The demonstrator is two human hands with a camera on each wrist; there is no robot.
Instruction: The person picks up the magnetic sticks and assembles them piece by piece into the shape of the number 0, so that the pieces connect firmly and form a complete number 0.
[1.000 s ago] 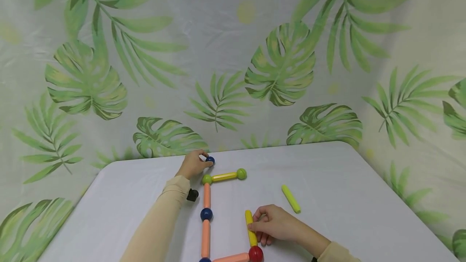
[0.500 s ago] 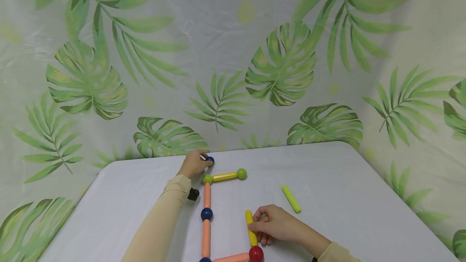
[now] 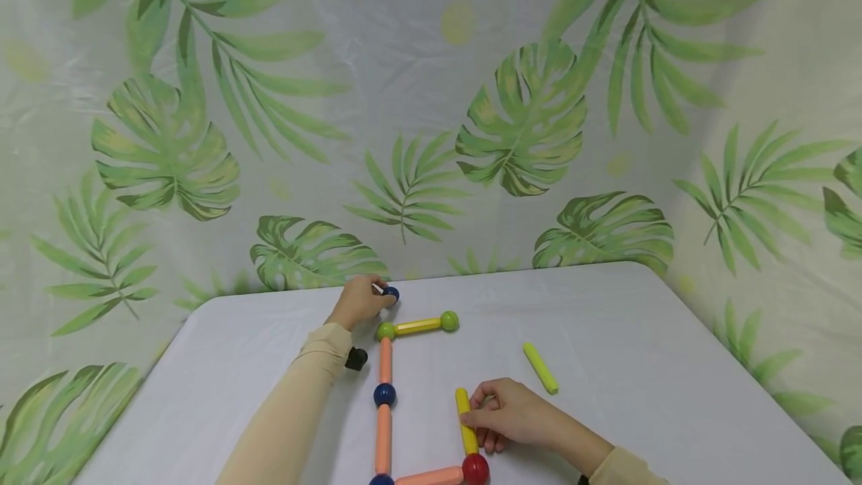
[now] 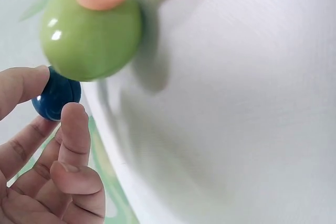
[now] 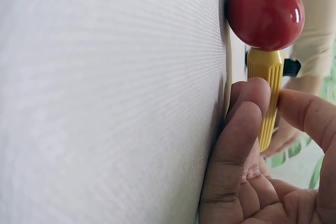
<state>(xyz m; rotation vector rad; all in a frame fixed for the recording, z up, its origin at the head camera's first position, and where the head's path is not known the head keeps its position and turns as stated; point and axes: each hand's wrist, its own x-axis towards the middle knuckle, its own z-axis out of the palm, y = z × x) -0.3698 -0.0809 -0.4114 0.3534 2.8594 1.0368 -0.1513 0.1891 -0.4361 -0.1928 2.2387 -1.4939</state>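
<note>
At the far side of the table, my left hand (image 3: pixel 358 301) pinches a blue ball (image 3: pixel 391 294) between thumb and fingers; the left wrist view shows the blue ball (image 4: pixel 55 95) too. Just in front of it is a green ball (image 3: pixel 386 331), joined by a yellow stick (image 3: pixel 417 327) to a second green ball (image 3: pixel 449 321). Nearer, my right hand (image 3: pixel 508 414) pinches another yellow stick (image 3: pixel 468 421), whose near end meets a red ball (image 3: pixel 475 468). In the right wrist view, thumb and fingers lie on both sides of that yellow stick (image 5: pixel 266 72).
From the first green ball, an orange stick (image 3: pixel 386 361), a blue ball (image 3: pixel 384 395) and another orange stick (image 3: pixel 383 440) run toward the near edge. A further orange stick (image 3: pixel 431 477) reaches the red ball. A loose yellow-green stick (image 3: pixel 541 368) lies to the right.
Both hands keep their holds on the blue ball and the yellow stick. The whole head view has shifted slightly; the pieces keep their layout.
</note>
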